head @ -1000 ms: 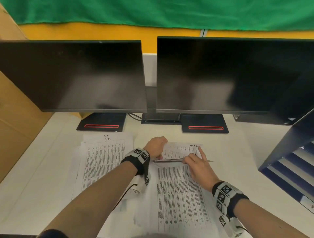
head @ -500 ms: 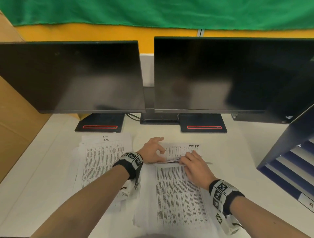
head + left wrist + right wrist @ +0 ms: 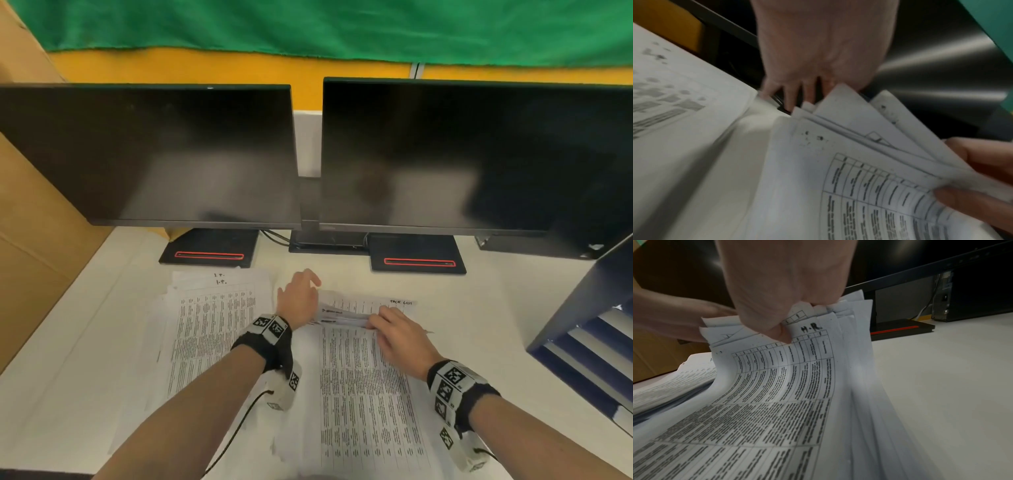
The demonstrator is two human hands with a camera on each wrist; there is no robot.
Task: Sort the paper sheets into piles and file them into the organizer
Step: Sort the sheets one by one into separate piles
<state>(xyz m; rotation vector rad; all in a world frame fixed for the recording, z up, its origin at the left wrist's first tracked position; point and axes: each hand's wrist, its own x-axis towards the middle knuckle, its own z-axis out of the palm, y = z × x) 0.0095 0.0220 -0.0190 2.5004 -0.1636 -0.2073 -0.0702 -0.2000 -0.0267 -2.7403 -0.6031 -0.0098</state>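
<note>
Two piles of printed paper sheets lie on the white desk (image 3: 102,342). The left pile (image 3: 212,329) lies flat and untouched. My right hand (image 3: 383,323) pinches the lifted top edges of several sheets of the right pile (image 3: 363,394); the thumb (image 3: 781,335) presses on the front sheet (image 3: 789,378), which is marked "H.R". My left hand (image 3: 303,296) is at the top left corner of that pile, its fairly straight fingers (image 3: 789,99) touching the fanned corners (image 3: 849,113) from behind. The dark blue organizer (image 3: 582,318) with slanted trays stands at the right edge.
Two dark monitors (image 3: 154,154) (image 3: 462,154) on black stands (image 3: 209,246) fill the back of the desk. A cardboard panel (image 3: 30,222) borders the left side. Bare desk lies between the right pile and the organizer.
The top edges of the right pile have been lifted and fanned. My right hand went from pointing at the sheets to pinching them; my left hand's fingers uncurled.
</note>
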